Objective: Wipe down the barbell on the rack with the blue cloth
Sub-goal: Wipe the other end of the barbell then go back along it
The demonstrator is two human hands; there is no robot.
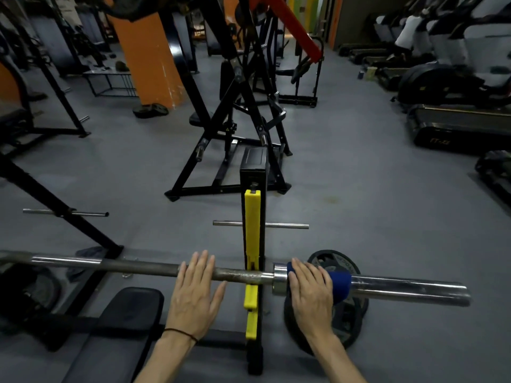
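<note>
Floor: grey rubber gym floor (359, 189), spread all round the black rack upright with its yellow plastic hook strip (252, 244), which stands just behind the bar.
Room: beyond that upright stands a black angled steel machine frame (229, 150); farther back and left of it is a wide orange pillar (149, 51); far to its right is a row of dark treadmills (453, 125).
Pegs: a thin chrome peg (287, 225) sticks out on each side of the upright, above the bar.
Bench: a black padded bench (132, 308) lies below and left of the upright (only its near end shows).
Plates: black round weight plates (343, 322) lean by the foot of the upright, on its right, under the sleeve.
Barbell: the long steel barbell (138, 268) rests across the upright's hook, its shaft running left and its thick chrome sleeve running right.
Cloth: the dark blue cloth (338, 286) is wrapped over the sleeve just right of the upright, beside the collar.
Left hand: the left hand (195, 294) lies flat on the shaft just left of the upright, fingers straight and spread, a thin black band on the wrist.
Right hand: the right hand (311, 291) presses down on the cloth, fingers straight and laid over it, not curled round the bar.
</note>
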